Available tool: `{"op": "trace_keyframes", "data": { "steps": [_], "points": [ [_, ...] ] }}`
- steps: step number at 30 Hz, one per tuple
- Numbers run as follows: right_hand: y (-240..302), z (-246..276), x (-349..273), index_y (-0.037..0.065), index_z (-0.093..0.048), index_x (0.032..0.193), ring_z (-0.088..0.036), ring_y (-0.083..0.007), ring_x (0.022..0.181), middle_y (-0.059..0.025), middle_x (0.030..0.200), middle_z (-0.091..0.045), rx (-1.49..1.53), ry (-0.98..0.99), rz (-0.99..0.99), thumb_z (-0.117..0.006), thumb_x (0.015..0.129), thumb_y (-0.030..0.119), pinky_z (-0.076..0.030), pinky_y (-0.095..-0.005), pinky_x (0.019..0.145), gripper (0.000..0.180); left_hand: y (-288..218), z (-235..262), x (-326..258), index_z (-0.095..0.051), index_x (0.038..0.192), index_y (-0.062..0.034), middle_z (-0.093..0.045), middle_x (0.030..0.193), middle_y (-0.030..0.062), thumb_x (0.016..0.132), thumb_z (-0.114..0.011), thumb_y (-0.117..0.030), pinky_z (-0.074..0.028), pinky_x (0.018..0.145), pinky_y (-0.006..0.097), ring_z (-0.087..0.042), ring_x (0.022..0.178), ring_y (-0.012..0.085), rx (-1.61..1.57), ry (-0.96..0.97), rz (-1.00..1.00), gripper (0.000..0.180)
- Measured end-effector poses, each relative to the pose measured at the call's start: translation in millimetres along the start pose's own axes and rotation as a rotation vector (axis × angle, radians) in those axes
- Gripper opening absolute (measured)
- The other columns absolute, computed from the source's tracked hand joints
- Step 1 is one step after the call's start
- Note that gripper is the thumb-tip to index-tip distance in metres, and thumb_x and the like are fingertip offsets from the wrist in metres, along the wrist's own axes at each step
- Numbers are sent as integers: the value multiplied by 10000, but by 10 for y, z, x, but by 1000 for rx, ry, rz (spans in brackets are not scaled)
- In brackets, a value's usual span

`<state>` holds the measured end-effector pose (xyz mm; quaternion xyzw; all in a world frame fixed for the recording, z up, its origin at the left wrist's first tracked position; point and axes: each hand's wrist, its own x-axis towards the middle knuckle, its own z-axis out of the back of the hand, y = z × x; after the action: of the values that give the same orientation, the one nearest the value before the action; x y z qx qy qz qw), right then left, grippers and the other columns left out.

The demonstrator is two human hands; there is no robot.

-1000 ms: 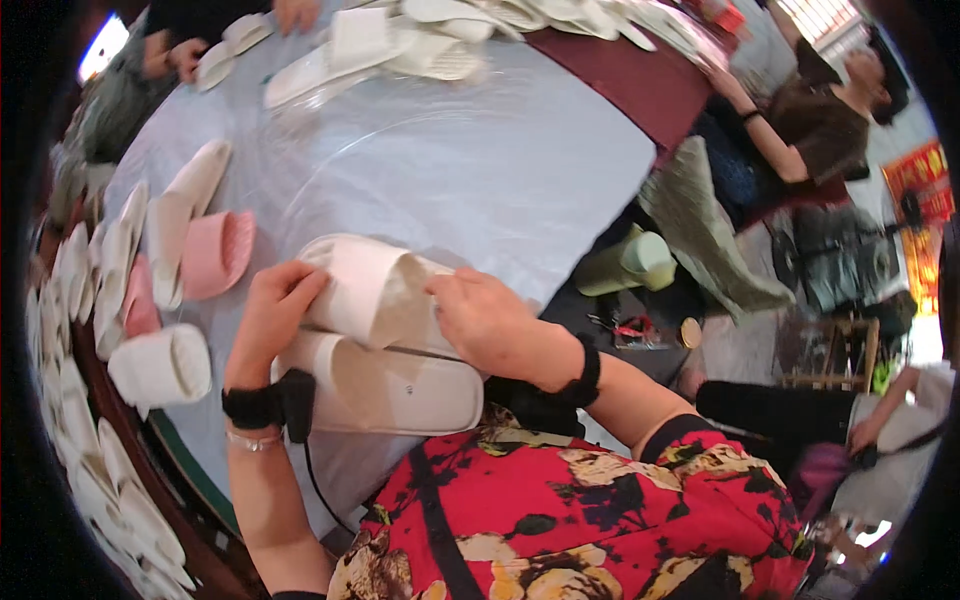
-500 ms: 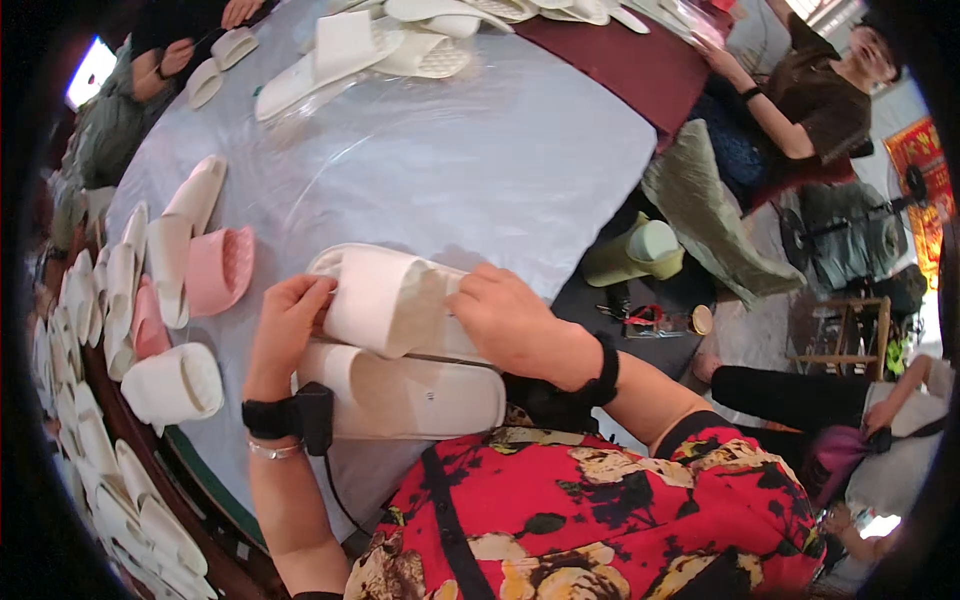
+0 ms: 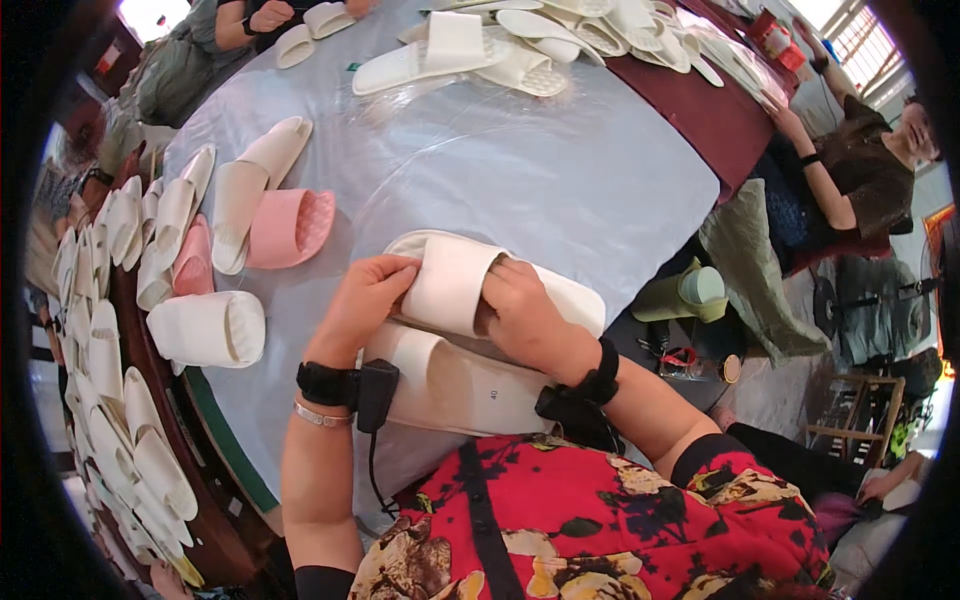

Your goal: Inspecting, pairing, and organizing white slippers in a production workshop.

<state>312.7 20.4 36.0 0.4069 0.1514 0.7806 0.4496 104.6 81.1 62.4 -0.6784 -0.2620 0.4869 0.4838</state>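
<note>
Two white slippers [image 3: 450,285] lie side by side at the near edge of the round table [image 3: 590,170], right in front of the person. On the farther one, the left hand [image 3: 362,298] is pinching the toe-side edge of the strap between thumb and fingers. The right hand [image 3: 535,318] has its fingers tucked into the strap's opening from the heel side; their tips are hidden, so I can't tell how tightly they grip. The nearer slipper [image 3: 400,365] sits just below both hands, with the left wrist close over it

Off to the left, a pink slipper [image 3: 280,230] rests beside some white ones, and a stubby white pair [image 3: 205,330] is near the table's edge. Beyond, more white slippers are heaped in a pile [image 3: 530,50] at the far side. To the right, past the table, stands a green container [image 3: 668,300], and a seated co-worker [image 3: 860,180] in a dark top reaches toward the table's far edge
</note>
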Motion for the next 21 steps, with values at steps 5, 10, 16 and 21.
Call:
{"op": "trace_keyframes", "data": {
  "steps": [5, 10, 16, 21],
  "points": [
    [46, -41, 37, 6, -615, 885, -553, -362, 890, -155, 872, -618, 62, -59, -36, -624, 625, -24, -422, -442, 826, 262, 15, -12, -3, -619, 1123, 34, -667, 932, 49, 966, -515, -163, -514, 662, 246, -634, 762, 113, -133, 35, 46, 273],
    [-22, -43, 49, 41, -663, 1033, -566, -370, 1019, -157, 1079, -646, 53, 67, -78, -593, 682, -39, -417, -440, 882, 367, 74, 8, 77, -617, 1088, -4, -664, 926, 38, 975, -514, -202, -525, 660, 266, -642, 763, 123, -184, 70, 125, 250],
    [-84, -63, 146, 57, -678, 1029, -572, -358, 1068, -156, 1118, -645, 127, 74, -52, -641, 710, 17, -413, -422, 923, 323, 147, 32, 175, -586, 1117, -6, -656, 958, 40, 985, -493, -229, -533, 693, 286, -639, 803, 126, -174, 79, 182, 276],
    [-93, -40, 158, 55, -679, 1020, -595, -354, 1014, -154, 1084, -656, 139, 66, -18, -640, 712, 18, -428, -418, 898, 312, 54, -36, 149, -555, 1166, 9, -642, 1024, 64, 992, -472, -243, -533, 741, 307, -637, 857, 145, -171, 78, 189, 317]
  ]
}}
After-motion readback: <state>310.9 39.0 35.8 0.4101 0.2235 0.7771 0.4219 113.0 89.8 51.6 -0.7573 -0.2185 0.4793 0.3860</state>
